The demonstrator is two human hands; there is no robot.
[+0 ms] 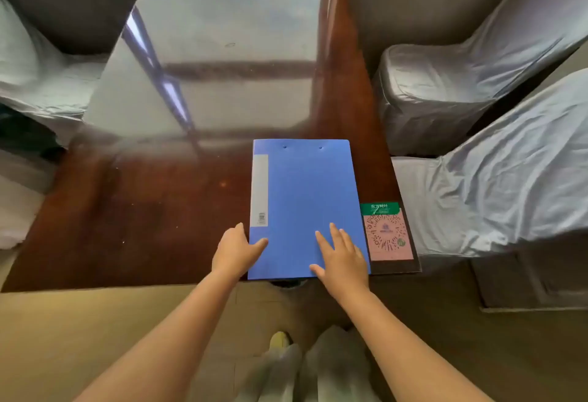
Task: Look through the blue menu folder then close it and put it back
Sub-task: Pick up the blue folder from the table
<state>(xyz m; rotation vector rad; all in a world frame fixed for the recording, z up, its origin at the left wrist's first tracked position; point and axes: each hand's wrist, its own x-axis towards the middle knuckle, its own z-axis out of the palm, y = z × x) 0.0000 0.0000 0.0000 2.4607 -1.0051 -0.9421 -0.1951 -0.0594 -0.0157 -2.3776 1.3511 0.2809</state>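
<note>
The blue menu folder (305, 198) lies closed and flat near the front right edge of the dark wooden table (143, 210), spine with a white label on the left. My left hand (234, 250) holds the folder's near left corner, thumb on top of the cover. My right hand (342, 255) rests flat on the cover's near right part, fingers spread.
A pink QR-code card with a green header (386, 233) lies on the table right beside the folder. Chairs in grey covers stand at the right (477, 160) and the left (35, 83). The table's far half reflects a window brightly.
</note>
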